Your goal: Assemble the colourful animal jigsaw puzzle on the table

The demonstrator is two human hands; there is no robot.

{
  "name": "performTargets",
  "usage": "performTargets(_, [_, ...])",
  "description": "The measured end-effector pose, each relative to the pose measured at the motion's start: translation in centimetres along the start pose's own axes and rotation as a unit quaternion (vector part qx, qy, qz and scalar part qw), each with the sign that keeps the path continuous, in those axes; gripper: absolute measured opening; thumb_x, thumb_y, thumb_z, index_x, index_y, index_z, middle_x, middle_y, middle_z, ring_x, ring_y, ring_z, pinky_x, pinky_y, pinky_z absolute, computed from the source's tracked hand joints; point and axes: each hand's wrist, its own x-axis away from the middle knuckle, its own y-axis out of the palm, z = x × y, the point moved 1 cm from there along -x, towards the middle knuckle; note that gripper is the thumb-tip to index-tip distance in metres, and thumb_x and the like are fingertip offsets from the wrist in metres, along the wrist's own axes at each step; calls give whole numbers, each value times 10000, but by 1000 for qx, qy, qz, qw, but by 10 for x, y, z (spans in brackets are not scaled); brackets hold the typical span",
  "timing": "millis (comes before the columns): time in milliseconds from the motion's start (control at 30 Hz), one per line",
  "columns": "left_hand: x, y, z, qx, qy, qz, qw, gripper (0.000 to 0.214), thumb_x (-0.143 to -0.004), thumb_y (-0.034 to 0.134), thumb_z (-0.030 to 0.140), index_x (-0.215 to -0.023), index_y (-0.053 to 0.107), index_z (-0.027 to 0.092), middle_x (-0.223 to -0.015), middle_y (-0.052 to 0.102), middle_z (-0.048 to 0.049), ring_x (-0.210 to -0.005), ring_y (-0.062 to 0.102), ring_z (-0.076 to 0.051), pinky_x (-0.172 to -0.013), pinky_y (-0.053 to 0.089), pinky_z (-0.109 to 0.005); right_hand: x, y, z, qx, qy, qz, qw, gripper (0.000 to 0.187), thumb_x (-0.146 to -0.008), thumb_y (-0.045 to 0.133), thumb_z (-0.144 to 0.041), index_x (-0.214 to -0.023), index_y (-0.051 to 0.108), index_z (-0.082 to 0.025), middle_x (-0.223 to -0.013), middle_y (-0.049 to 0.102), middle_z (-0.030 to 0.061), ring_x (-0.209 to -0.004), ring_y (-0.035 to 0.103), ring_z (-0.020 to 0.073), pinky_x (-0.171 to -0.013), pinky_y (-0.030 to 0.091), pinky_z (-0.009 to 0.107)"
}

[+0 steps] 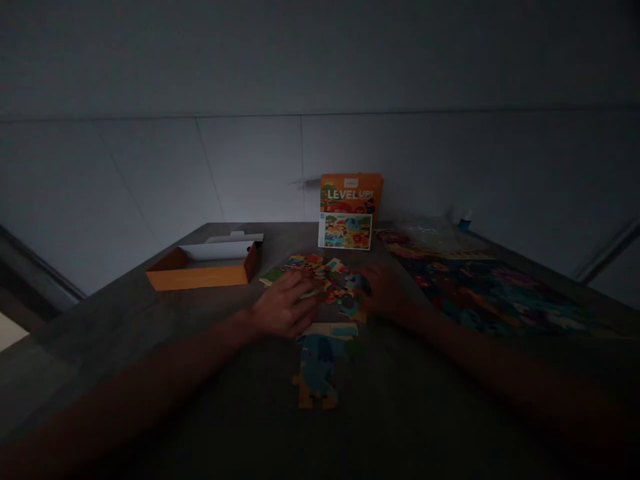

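Note:
Loose jigsaw puzzle pieces (334,267) lie in a colourful heap between my hands. My left hand (287,303) rests palm down over the heap's near left side, its fingers apart and covering some pieces. At the heap's right edge, my right hand (385,292) has thumb and fingers around a blue-grey puzzle piece (356,282); dim light hides the exact contact. Another puzzle piece (347,305) lies just below those fingers. Closer to me is a joined puzzle section (317,367) with a blue elephant, lying flat on the table.
An open orange box tray (200,277) is at the left. Behind the heap stand an orange "LEVEL UP!" box (351,187) and a picture card (345,232). Right of my right hand lies a large dark puzzle (500,293), with a clear plastic bag (430,230) behind it.

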Motion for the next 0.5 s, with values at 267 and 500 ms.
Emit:
performTargets(267, [0,3,0,17,2,-18,1000,401,-874,564,187,-1270,608,144,-1391,565,-164,-1340,450,-378,-1025,459,-569,1,2,0,-14,1,-2,1000,421,-842,645,-273,-1226,622,-102,-1145,607,171,-1020,602,292,-864,506,410])
performTargets(500, [2,5,-2,-16,-8,-20,1000,488,-920,554,199,-1405,501,173,-1373,595,-119,-1332,451,-340,-1038,456,-544,1,-8,-10,-132,-87,124,980,404,-874,529,-102,-1273,554,-162,-1209,520,152,-1128,559,275,-956,520,455])
